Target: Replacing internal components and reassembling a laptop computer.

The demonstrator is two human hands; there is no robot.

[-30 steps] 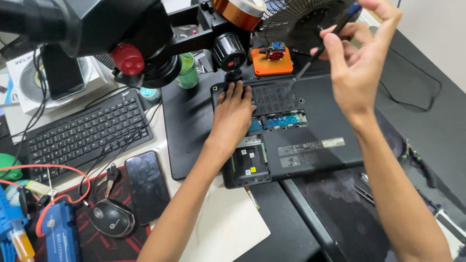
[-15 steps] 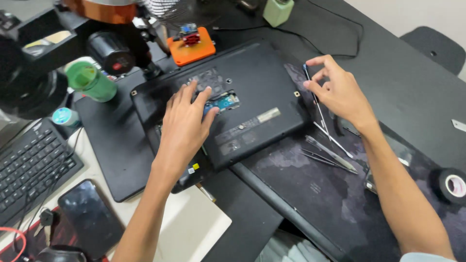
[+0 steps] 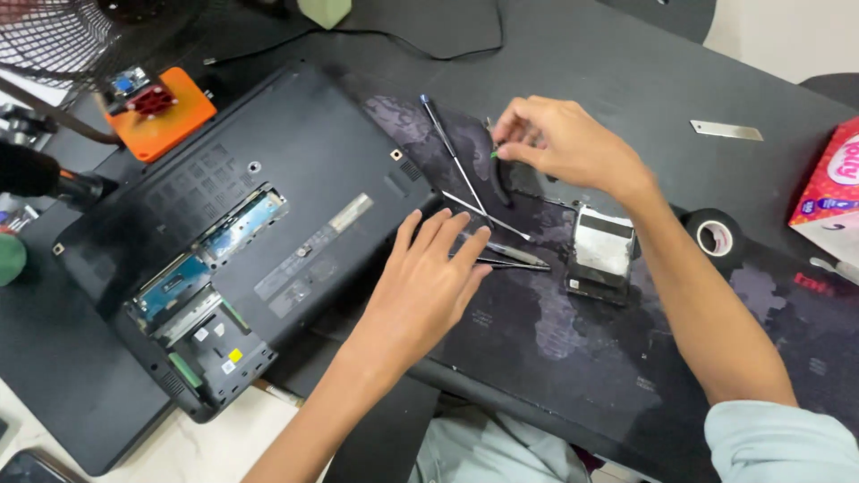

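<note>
Tool-picking stage of laptop teardown, by the look of it: right hand (image 3: 573, 143), upper centre of frame, fingers pinched shut on a small green-tipped tool (image 3: 494, 154) above the dark mat (image 3: 555, 340); left hand (image 3: 429, 277), mid-frame, open and flat, fingertips touching the tweezers (image 3: 510, 259) and the laptop (image 3: 295, 241) edge. Laptop upside down at left, access bay uncovered at lower left, blue-tipped screwdriver (image 3: 447, 143) and removed drive (image 3: 601, 250) lying on mat. Next move likely calling for a steady carry of the pinched tool over to the uncovered bay.
</note>
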